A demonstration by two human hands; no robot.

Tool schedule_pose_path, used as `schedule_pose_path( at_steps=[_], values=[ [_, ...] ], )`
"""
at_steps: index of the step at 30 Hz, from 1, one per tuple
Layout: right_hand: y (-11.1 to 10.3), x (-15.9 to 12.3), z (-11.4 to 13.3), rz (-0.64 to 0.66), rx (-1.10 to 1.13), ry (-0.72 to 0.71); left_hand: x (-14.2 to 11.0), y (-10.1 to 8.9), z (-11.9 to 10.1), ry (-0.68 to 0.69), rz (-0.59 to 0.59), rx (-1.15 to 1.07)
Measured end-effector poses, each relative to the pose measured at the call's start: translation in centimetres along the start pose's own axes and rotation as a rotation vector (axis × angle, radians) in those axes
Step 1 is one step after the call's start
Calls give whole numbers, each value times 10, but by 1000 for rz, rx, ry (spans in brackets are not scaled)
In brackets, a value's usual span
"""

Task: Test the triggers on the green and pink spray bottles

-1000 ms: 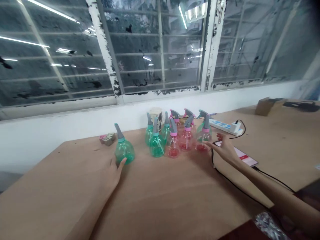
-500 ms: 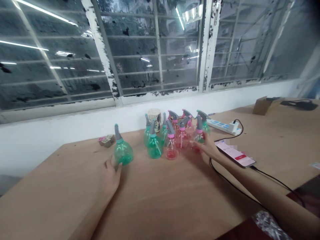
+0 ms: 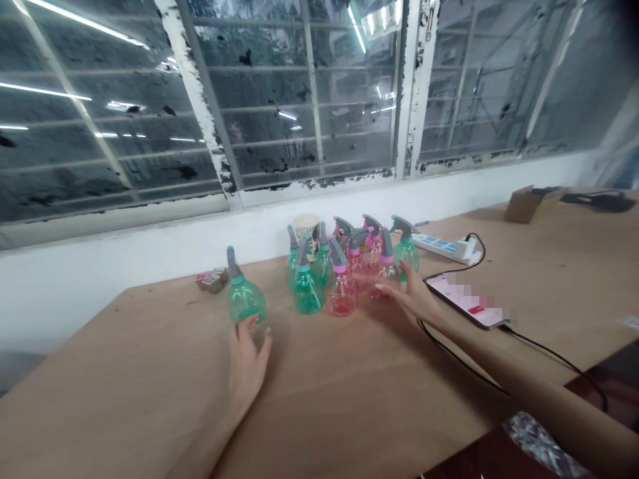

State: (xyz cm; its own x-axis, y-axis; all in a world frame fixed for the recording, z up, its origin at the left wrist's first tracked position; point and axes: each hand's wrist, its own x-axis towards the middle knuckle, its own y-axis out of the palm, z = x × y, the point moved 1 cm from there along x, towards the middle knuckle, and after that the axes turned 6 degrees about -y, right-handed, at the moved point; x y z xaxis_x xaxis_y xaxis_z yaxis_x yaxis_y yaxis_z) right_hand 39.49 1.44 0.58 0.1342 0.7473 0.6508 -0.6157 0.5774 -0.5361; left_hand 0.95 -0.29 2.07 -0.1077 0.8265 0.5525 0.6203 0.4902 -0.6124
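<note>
Left hand (image 3: pixel 248 362) is now round front of the set-apart green bottle (image 3: pixel 245 298); right hand (image 3: pixel 418 299) by a bunched red bottle (image 3: pixel 388 269), fingers wide on both.

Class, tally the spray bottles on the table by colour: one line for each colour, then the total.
Green bottles: 5
Pink bottles: 5
Total: 10

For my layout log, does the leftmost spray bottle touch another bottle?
No, bare tabletop shows between the leftmost spray bottle and the other bottles.
</note>
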Motion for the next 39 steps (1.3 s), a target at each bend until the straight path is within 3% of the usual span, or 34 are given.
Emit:
schedule_pose_path(
  at_steps=[4,10,16,26,33,39],
  values=[
    [-30,-29,-18,47,-179,4,-9,5,-12,13,109,-6],
    [-76,-65,-53,126,-493,-125,-5,5,-10,-6,124,-7],
    [-99,-81,-77,103,-672,-129,-2,5,-4,-24,121,9],
    [-98,-81,-76,140,-715,-74,-3,5,-2,-19,121,16],
    [-89,-65,-76,65,-677,-104,-5,6,1,-21,103,29],
    [-69,-30,-46,114,-490,-160,-6,4,5,-110,107,70]
  ],
)
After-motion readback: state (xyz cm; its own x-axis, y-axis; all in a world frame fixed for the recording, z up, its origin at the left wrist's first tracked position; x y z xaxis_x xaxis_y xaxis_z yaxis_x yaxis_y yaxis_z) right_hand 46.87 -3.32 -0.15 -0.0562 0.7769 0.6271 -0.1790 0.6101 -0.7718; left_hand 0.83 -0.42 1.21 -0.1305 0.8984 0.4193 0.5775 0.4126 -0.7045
